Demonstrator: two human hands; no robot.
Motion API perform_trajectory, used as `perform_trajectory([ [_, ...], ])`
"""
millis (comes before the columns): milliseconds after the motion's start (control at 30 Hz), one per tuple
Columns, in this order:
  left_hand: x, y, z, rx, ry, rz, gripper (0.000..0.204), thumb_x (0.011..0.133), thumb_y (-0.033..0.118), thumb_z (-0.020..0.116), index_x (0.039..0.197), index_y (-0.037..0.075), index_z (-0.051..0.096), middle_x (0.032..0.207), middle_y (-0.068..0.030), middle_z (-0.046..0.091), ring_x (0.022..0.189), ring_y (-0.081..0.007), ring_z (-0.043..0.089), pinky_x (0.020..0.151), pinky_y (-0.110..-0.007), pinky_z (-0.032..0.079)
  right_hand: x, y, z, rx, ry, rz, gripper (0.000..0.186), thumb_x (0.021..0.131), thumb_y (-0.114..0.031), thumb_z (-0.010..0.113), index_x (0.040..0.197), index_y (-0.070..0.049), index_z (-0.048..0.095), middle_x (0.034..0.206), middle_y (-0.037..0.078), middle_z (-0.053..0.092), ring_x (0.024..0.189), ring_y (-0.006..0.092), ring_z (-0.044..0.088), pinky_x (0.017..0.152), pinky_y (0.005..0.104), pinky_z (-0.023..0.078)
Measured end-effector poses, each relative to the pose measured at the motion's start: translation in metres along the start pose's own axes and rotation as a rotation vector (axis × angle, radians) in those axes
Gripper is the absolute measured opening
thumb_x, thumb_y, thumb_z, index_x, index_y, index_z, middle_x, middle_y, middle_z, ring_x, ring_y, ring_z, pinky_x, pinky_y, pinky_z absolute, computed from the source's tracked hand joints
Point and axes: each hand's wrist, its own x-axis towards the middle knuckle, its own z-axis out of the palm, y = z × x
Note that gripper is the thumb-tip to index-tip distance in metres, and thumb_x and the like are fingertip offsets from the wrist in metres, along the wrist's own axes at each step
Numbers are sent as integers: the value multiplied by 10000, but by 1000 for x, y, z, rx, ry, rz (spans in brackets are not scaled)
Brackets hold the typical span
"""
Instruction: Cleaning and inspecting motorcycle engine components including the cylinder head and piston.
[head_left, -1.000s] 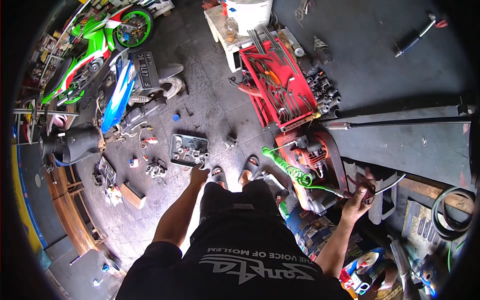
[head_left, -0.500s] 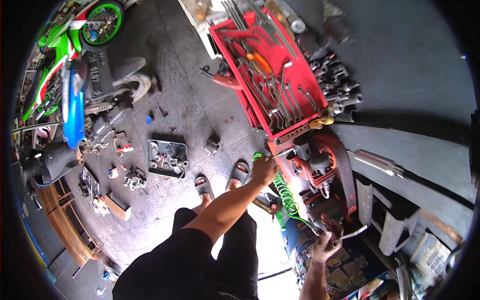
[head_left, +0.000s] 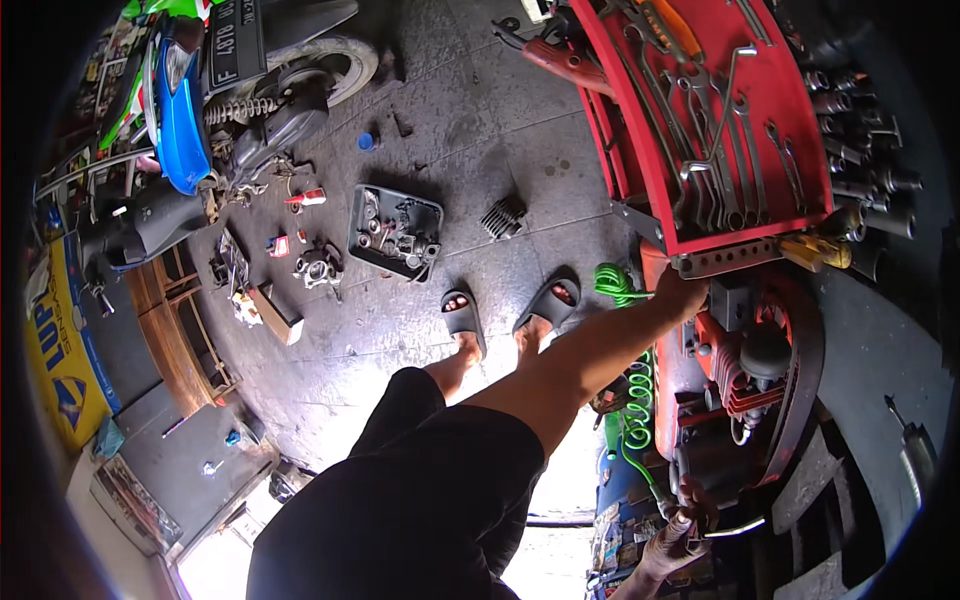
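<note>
The floor (head_left: 500, 130) between the red tool tray (head_left: 780, 200) and the parts tray (head_left: 395, 232) is open. The green hose (head_left: 630, 370) and the engine (head_left: 750, 370) crowd the left hand (head_left: 682, 292). Small parts (head_left: 318, 266) and motorbikes (head_left: 190, 110) block the left side.

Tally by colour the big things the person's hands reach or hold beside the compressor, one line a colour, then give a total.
Red: 1, the tool tray, with the left hand at its lower edge.
Green: 1, the coiled air hose.
Metal grey: 1, the bent tube in the right hand.
Total: 3
</note>
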Motion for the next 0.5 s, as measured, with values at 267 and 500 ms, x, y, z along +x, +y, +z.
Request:
perform_trajectory([
  [267,-9,-66,60,1071,-530,667,356,881,205,550,1205,57,551,1112,-113,644,1025,-254,626,873,-396,510,33,-17,36,78,-200,318,391,940,-312,655,1048,63,625,910,92,668,826,151,619,739,291,487],
  [500,11,43,-44,-341,-737,-12,448,913,448,553,1177,91,614,1110,-212,643,1030,-366,626,954,-402,499,90,20,76,-822,-560,263,385,899,-405,644,1063,-66,568,774,181,681,713,387,672,605,473,511],
])
